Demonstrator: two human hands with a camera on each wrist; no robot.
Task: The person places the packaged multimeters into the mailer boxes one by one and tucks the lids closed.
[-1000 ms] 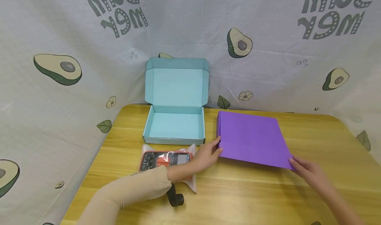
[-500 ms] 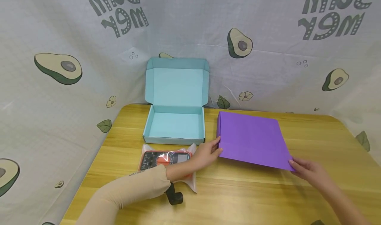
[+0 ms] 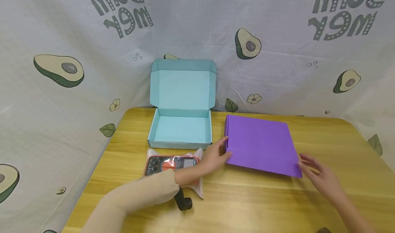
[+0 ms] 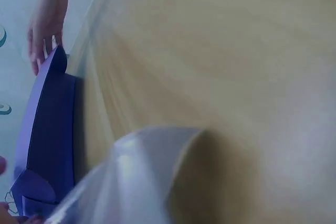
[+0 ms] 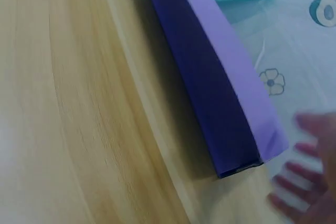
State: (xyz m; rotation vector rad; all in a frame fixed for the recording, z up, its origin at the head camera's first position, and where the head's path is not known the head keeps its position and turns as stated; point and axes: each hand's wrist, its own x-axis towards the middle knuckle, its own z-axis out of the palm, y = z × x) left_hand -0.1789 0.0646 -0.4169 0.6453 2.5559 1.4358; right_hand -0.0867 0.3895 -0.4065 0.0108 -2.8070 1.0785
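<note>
Purple box sat right of centre on the tabletop, towards the back edge. Lid lay over the top, its front edge jutting out above a shadowed front. Left hand was at the box's left side near its front-left corner: fingers loosely extended, thumb and index spread apart, fingertips touching the box. Right hand was at the box's front-right corner, fingers spread and slightly bent, gripping nothing. Fingertips met the box's right edge in the head view, but the right wrist view showed a blurred hand beside that corner; couldn't tell contact.

Teal box stood left of the purple one, near the tabletop's back edge, lid raised and facing front. Multimeter in a clear bag lay just in front of it, nearer the tabletop's left edge, partly hidden by the left forearm and its beige sleeve. Black part showed under that forearm; couldn't tell if worn or lying there. Printed cloth with avocados hung behind the tabletop's back edge.
</note>
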